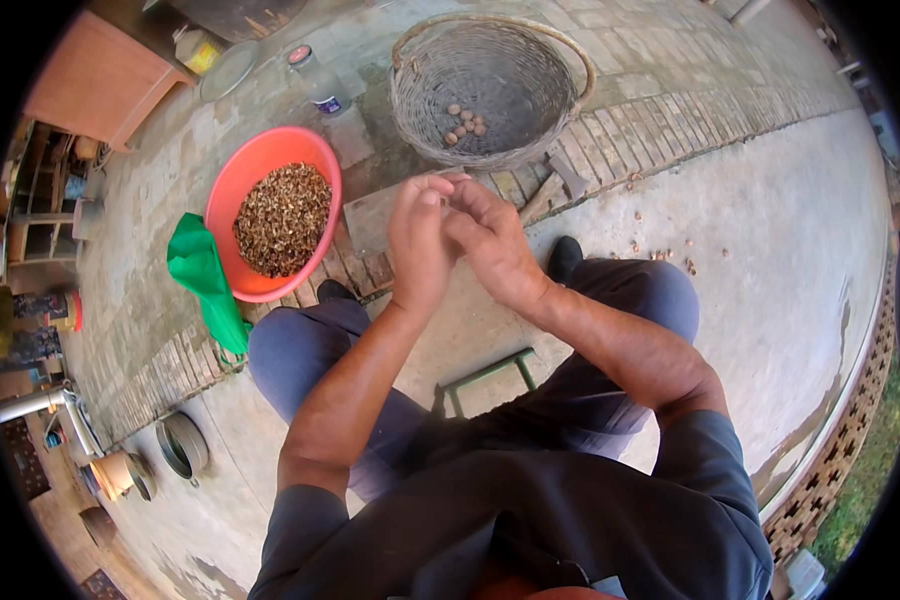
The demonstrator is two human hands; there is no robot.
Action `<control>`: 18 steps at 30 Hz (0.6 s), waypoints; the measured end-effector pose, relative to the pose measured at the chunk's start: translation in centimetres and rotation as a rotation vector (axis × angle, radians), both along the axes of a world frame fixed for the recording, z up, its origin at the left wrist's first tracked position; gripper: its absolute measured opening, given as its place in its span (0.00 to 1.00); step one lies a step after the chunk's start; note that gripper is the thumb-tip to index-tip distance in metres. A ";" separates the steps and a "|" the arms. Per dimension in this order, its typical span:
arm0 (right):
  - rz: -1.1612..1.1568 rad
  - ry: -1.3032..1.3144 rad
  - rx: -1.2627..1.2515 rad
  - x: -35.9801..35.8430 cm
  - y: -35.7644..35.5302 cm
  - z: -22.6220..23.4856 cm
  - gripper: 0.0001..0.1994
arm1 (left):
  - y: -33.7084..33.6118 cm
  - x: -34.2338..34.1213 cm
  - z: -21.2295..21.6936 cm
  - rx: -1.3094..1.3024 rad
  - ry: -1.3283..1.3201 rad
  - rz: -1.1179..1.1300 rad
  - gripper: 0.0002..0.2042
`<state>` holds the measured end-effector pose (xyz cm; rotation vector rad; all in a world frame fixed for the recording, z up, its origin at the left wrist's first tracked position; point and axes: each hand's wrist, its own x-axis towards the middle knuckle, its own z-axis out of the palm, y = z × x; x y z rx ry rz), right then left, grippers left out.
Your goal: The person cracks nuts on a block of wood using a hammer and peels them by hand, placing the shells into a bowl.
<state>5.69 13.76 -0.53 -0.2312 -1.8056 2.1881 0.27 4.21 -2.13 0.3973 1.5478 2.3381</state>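
Observation:
My left hand (pixel 420 240) and my right hand (pixel 497 250) meet above my knees, in front of the wicker basket. Both have their fingers curled and pressed together; whatever lies between them is hidden. Several round brown walnuts (pixel 467 126) rest at the bottom of the grey wicker basket (pixel 530 125), which has an arched handle. To the left, an orange-red basin (pixel 315 160) contains a heap of brown cracked nut pieces (pixel 282 220). Just right of my hands, a hatchet-like tool (pixel 568 176) with a wooden handle lies on the brick edging.
A green cloth or bag (pixel 205 280) hangs by the basin. Behind stand a glass jar (pixel 320 82) and a round lid (pixel 230 70). Shell bits (pixel 690 266) are scattered on the concrete at right. A green metal stool frame (pixel 490 378) shows between my legs.

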 end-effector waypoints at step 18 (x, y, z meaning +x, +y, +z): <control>-0.131 -0.056 0.214 -0.2 -1.3 0.0 0.16 | 0.4 -0.4 -0.5 -0.182 0.134 0.118 0.12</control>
